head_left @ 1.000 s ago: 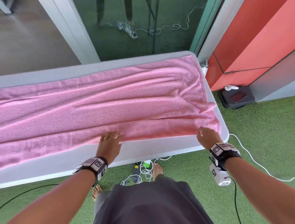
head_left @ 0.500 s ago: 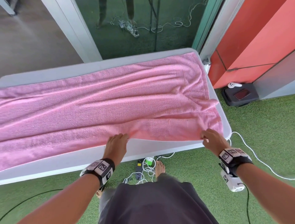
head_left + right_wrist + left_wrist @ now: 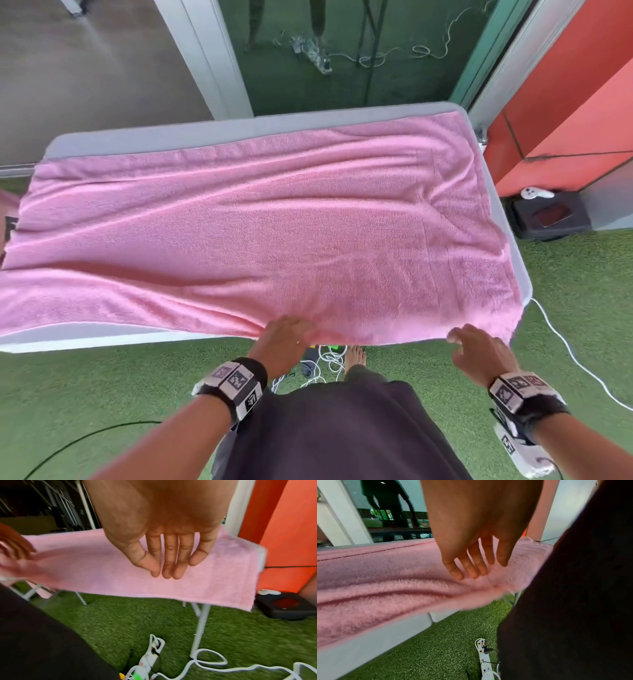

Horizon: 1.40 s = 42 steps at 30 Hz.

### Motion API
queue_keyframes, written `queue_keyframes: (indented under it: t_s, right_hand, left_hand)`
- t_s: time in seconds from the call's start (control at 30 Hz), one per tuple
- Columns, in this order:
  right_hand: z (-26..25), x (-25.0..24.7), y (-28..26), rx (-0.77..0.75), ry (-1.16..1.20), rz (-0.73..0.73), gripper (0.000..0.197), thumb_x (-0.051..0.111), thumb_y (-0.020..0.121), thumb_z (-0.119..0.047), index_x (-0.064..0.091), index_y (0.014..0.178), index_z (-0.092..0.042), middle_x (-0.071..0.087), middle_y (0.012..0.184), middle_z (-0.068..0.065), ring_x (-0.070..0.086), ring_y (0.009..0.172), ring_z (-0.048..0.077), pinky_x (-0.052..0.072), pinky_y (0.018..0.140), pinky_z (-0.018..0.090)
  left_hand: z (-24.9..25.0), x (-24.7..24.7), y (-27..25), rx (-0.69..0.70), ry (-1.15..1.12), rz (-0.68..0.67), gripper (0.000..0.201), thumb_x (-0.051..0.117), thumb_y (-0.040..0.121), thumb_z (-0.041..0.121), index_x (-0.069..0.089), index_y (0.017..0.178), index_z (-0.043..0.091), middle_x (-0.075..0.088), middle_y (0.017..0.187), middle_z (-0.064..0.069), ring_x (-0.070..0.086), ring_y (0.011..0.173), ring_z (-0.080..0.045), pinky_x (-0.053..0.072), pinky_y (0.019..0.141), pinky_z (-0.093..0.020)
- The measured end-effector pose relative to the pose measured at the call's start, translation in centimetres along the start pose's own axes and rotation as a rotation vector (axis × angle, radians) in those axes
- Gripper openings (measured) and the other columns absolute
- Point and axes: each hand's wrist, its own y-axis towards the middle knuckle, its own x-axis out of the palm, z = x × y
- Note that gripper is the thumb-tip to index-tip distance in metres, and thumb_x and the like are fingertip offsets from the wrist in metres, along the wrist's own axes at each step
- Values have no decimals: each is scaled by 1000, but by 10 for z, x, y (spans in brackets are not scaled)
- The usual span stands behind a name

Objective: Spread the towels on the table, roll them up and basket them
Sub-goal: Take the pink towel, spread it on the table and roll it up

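Note:
A large pink towel [image 3: 308,222] lies spread over the white folding table [image 3: 137,137], with long wrinkles running its length. Its near right part hangs over the table's front edge. My left hand [image 3: 287,334] is at the towel's near edge. In the left wrist view its straight fingers [image 3: 471,568] touch the pile of the towel [image 3: 385,585]. My right hand [image 3: 474,346] is by the near right corner. In the right wrist view it [image 3: 168,566] is flat and straight-fingered just over the towel [image 3: 214,585], holding nothing. No basket is in view.
A white power strip and cables [image 3: 325,359] lie on the green turf under the table's front edge, beside my bare foot. A black case with a white controller [image 3: 548,216] sits on the floor right of the table, against an orange wall [image 3: 565,102]. Glass doors stand behind.
The towel's near edge has been drawn toward me and now overhangs the table's front edge on the right. Both hands came back with it, and the left moved right.

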Motion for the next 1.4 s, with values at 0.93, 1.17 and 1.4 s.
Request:
queue_keyframes:
  t_s: [0.93,1.17,1.4]
  right_hand:
    - [-488,73,39,-694,-137,-140,24,50,96,-11,54,120,-13,59,107,-2,52,80,5,52,80,20]
    - [-488,68,45,-717,-168,-182,11,51,96,-15,57,105,-15,58,101,-6,57,82,4,51,80,21]
    - [-477,70,45,-780,-267,-300,8,57,92,-17,64,89,-20,57,87,-15,54,72,-4,43,64,8]
  left_hand:
    - [-276,-108,-129,-227,90,230,31,47,91,-6,61,117,5,65,105,-6,53,91,-15,51,85,-27]
    - [-278,-109,-119,-275,47,205,19,43,93,-1,60,96,6,61,88,-4,46,80,-11,52,79,-29]
    - [-267,-116,-159,-246,-53,138,11,48,93,4,59,94,6,57,87,-1,55,83,-15,52,80,-26]
